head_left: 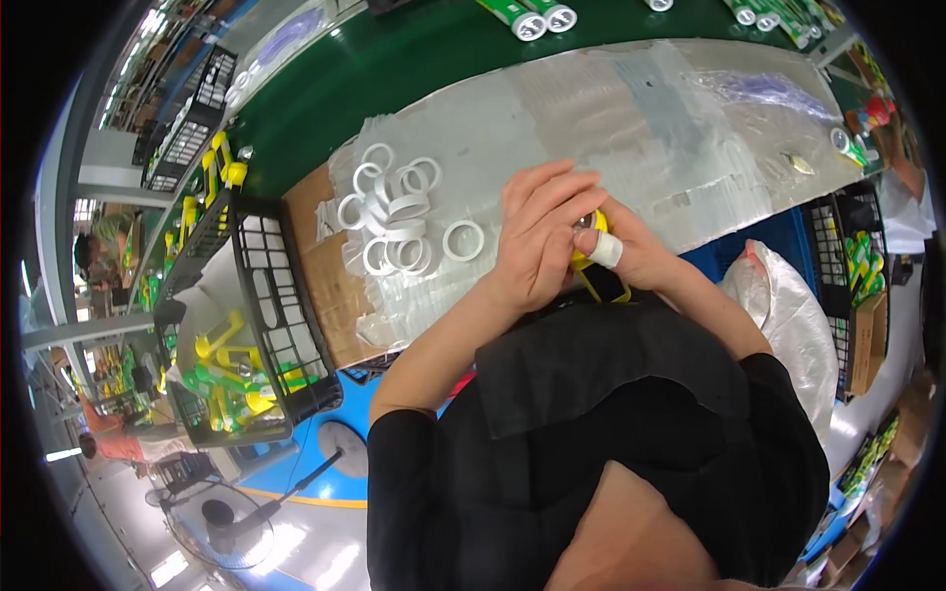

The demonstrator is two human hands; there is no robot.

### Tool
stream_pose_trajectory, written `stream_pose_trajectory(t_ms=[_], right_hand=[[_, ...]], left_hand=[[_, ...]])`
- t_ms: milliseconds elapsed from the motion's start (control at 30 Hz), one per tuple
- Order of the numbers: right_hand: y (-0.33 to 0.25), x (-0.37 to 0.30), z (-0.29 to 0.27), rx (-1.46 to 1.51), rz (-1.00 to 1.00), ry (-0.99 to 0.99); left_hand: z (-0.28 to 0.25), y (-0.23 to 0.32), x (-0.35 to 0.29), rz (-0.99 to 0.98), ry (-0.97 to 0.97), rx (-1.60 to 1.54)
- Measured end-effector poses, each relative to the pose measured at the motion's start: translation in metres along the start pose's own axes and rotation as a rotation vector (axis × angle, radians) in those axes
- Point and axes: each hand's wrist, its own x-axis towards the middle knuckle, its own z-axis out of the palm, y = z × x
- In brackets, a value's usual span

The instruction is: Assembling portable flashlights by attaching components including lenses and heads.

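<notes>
Both hands meet over the bench's front edge, close to my body, around a yellow flashlight (603, 284) with a dark part on its body. My left hand (540, 234) curls over the lamp end from the left, its fingers bent and partly hiding it. From the other side my right hand (636, 251) grips the same flashlight, its thumb wrapped in white tape (605, 250). A shiny round lens (583, 222) shows between the fingers. Left of my hands lies a loose pile of white plastic rings (402, 204), with one white ring (462, 240) apart from the rest.
A black crate (286, 295) of yellow and green flashlights stands left of the bench. Beyond the plastic-covered bench top (493, 113) runs a green belt (394, 64) carrying flashlights (529, 22). A white sack (788, 305) sits at right, and a fan (222, 522) at lower left.
</notes>
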Motion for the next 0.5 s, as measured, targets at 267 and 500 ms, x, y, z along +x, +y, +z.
stream_pose_trajectory(t_ms=[267, 500], right_hand=[[-0.016, 0.056, -0.022, 0.062, -0.064, 0.006], [0.005, 0.068, -0.02, 0.047, -0.184, 0.0]], left_hand=[[-0.09, 0.005, -0.003, -0.339, -0.387, 0.479], [-0.09, -0.002, -0.008, -0.504, -0.378, 0.4]])
